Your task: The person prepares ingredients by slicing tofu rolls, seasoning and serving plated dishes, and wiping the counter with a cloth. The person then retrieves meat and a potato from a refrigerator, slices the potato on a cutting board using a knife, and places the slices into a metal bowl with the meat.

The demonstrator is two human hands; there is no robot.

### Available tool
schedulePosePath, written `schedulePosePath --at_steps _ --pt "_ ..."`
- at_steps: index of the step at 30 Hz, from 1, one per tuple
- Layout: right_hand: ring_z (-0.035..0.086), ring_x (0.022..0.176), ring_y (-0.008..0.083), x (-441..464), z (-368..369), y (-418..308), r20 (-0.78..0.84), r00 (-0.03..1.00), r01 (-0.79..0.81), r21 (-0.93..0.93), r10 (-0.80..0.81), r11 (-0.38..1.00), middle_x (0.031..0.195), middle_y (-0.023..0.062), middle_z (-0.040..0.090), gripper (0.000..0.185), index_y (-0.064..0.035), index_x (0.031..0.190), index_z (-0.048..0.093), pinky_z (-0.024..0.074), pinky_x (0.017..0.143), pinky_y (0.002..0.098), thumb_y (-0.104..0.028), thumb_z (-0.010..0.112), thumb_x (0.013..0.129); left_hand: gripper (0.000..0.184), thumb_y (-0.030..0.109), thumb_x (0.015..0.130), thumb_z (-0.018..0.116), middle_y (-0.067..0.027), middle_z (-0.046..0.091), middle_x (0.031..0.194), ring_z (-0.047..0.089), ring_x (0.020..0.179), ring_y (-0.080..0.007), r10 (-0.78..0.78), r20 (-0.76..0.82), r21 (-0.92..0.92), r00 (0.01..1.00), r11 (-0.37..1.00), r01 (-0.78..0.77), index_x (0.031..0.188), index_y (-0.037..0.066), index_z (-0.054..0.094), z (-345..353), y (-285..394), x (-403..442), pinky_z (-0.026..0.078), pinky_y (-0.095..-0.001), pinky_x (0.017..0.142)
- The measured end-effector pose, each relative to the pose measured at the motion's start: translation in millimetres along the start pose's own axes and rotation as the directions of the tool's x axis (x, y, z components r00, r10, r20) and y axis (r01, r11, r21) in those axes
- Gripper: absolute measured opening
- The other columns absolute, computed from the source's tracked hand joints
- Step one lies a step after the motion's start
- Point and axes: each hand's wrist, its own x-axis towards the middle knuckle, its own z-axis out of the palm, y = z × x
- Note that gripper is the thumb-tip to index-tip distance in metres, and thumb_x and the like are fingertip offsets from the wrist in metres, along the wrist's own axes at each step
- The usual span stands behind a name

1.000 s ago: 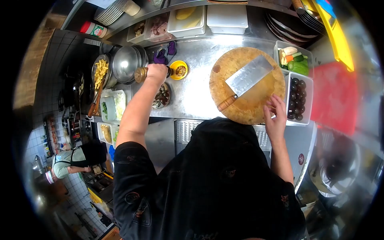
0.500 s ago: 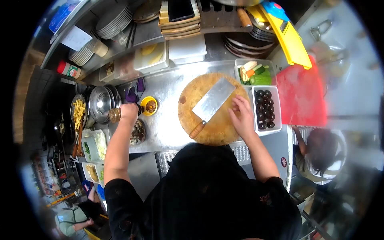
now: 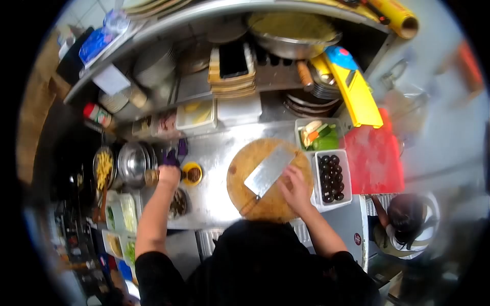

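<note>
My left hand [image 3: 169, 176] is closed round a brown, cylindrical wooden-looking thing [image 3: 151, 177], whose blunt end sticks out to the left. Just right of that fist stands a yellow cup [image 3: 192, 174] with a reddish-brown content. Above it lie dark purple pieces [image 3: 173, 154], and below it is a clear container of brownish pieces [image 3: 177, 204]. On the round wooden chopping board [image 3: 275, 206] a cleaver [image 3: 269, 171] lies flat, its wooden handle toward me. My right hand [image 3: 296, 189] is over the board's right side, fingers apart, close beside the blade; whether they touch it I cannot tell.
A white tub of dark round items [image 3: 332, 178] and a tub of cut vegetables [image 3: 319, 135] stand right of the board, beside a red board [image 3: 367, 160]. Metal bowls [image 3: 135, 163] are at left. A shelf holds stacked plates and a yellow slicer [image 3: 357, 97]. Another person [image 3: 406, 217] is at lower right.
The camera view has tilted up, so the counter sits lower and more shelf shows. My right hand has moved left, closer to the cleaver blade. My left hand keeps its grip.
</note>
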Motion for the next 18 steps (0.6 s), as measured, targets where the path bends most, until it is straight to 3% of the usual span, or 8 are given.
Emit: schedulePosePath --at_steps 1,2,5,6,9,11,14,18 --pt "0.066 0.109 0.028 -2 1 14 -0.013 0.997 0.071 -0.088 -0.073 0.994 0.136 0.018 0.059 0.04 -0.0008 0.126 0.064 0.0576 0.086 0.0328 -0.002 0.075 0.087 0.022 0.021 0.092 0.061 -0.0063 0.078 0.108 0.075 0.101 -0.0267 -0.025 -0.01 -0.043 1.0 0.999 0.025 0.102 0.016 0.08 -7 1 0 0.057 -0.0552 0.08" --pt "0.067 0.106 0.0257 -14 5 22 0.001 0.991 0.131 -0.156 -0.132 0.979 0.136 0.0166 0.058 0.043 -0.0015 0.129 0.063 0.0579 0.083 0.0309 0.003 0.073 0.087 0.019 0.02 0.089 0.064 -0.0062 0.078 0.103 0.075 0.097 -0.027 0.063 -0.066 0.018 0.996 0.998 -0.062 0.097 0.015 0.08 0 -3 -1 0.058 -0.0532 0.077" --pt "0.067 0.104 0.0223 -25 -1 21 0.04 0.998 -0.05 -0.005 0.05 0.999 0.136 0.0156 0.058 0.041 -0.0005 0.129 0.062 0.0583 0.086 0.0307 0.007 0.069 0.089 0.019 0.019 0.088 0.064 -0.0081 0.079 0.098 0.077 0.091 -0.0275 0.008 -0.048 -0.057 0.999 0.998 -0.01 0.095 0.014 0.081 -8 -4 1 0.06 -0.0518 0.074" --pt "0.069 0.106 0.0251 -29 -4 18 0.016 0.993 -0.114 0.001 0.114 0.994 0.135 0.0171 0.06 0.038 -0.0001 0.124 0.066 0.0593 0.085 0.0311 -0.001 0.076 0.087 0.02 0.018 0.09 0.063 -0.0072 0.079 0.098 0.077 0.091 -0.0269 0.008 -0.064 -0.024 0.998 1.0 -0.01 0.096 0.014 0.081 -14 -3 -5 0.059 -0.0517 0.073" --pt "0.068 0.108 0.0246 -42 -12 16 0.025 0.987 -0.161 0.062 0.16 0.985 0.136 0.0169 0.059 0.038 0.0014 0.129 0.064 0.0604 0.085 0.0318 0.002 0.071 0.092 0.02 0.019 0.092 0.064 -0.0039 0.08 0.1 0.077 0.094 -0.0245 0.026 -0.024 0.034 0.999 0.999 -0.025 0.1 0.015 0.081 -31 -5 -13 0.058 -0.049 0.071" --pt "0.067 0.109 0.0249 -46 -16 13 0.033 0.981 -0.19 0.042 0.189 0.981 0.137 0.0169 0.058 0.038 0.002 0.129 0.064 0.0603 0.086 0.0316 0.003 0.071 0.092 0.016 0.015 0.09 0.064 -0.0022 0.079 0.097 0.077 0.09 -0.0219 0.026 -0.025 0.077 0.999 0.997 -0.024 0.098 0.016 0.078 -41 -7 -21 0.058 -0.0421 0.07" --pt "0.067 0.109 0.0251 -52 -17 12 0.033 0.981 -0.194 0.037 0.193 0.98 0.138 0.0171 0.058 0.039 0.0025 0.13 0.063 0.0602 0.086 0.0314 0.004 0.071 0.092 0.021 0.018 0.092 0.064 -0.0025 0.08 0.102 0.077 0.094 -0.0232 0.051 0.008 0.099 0.999 0.994 -0.051 0.104 0.015 0.081 -37 -15 -21 0.058 -0.0478 0.071" --pt "0.068 0.111 0.0229 -52 -16 14 0.061 0.984 -0.166 0.016 0.165 0.986 0.141 0.015 0.056 0.039 0.0019 0.133 0.062 0.059 0.089 0.0305 0.003 0.069 0.094 0.019 0.018 0.092 0.064 -0.0019 0.08 0.101 0.077 0.093 -0.0219 0.089 0.011 0.107 0.996 0.99 -0.089 0.102 0.015 0.08 -49 -27 -37 0.059 -0.045 0.071"
